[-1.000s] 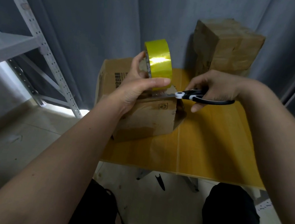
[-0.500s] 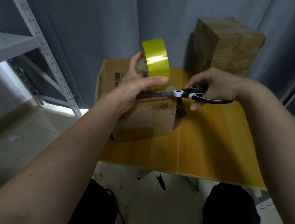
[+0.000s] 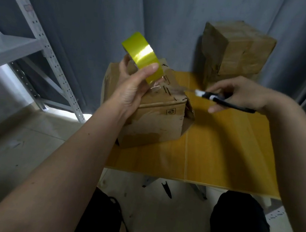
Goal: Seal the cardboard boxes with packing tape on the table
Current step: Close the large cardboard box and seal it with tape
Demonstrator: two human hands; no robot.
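Observation:
My left hand (image 3: 132, 86) grips a roll of yellow packing tape (image 3: 143, 56), lifted and tilted above a cardboard box (image 3: 156, 116) that stands at the left of the yellow table (image 3: 220, 153). A short clear strip of tape hangs from the roll over the box top. My right hand (image 3: 237, 93) holds black-handled scissors (image 3: 217, 99) to the right of the box, blades blurred and pointing left toward the tape.
Stacked, taped cardboard boxes (image 3: 239, 53) stand at the table's back right against a grey curtain. A grey metal shelf rack (image 3: 41, 44) stands to the left on the floor. My dark-clothed knees (image 3: 239, 223) are below the table's front edge.
My left hand has raised and tilted the tape roll away from the box. My right hand has pulled the scissors to the right, away from the tape strip.

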